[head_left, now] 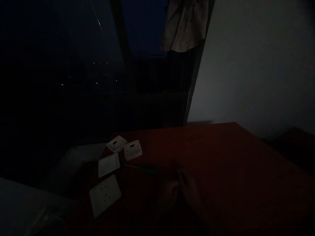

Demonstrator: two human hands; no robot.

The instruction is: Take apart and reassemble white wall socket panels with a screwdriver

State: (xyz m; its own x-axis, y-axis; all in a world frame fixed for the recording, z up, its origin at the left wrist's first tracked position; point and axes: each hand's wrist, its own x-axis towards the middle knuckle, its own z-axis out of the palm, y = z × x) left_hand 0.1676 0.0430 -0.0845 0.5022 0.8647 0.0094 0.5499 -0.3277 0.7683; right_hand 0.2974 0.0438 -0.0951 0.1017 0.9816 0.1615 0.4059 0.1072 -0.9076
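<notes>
In dim light, my left hand (169, 192) and my right hand (189, 187) lie close together over the near middle of the red-brown table (209, 147). Both have their fingers curled in; darkness hides what they hold, if anything. Left of them lies a screwdriver (147, 169) with a green handle, its thin shaft pointing left. A white wall socket plate (105, 196) with several slots lies at the table's left side. Just beyond it is a white switch plate or frame (109, 164). Two pale box-like pieces (116, 143), (133, 149), each with a dark rectangular opening, sit behind.
A dark window (147, 75) with small lights outside stands behind the table. Cloth (185, 26) hangs at its upper right. A plain wall (248, 65) rises on the right. The table's left edge runs close beside the plates.
</notes>
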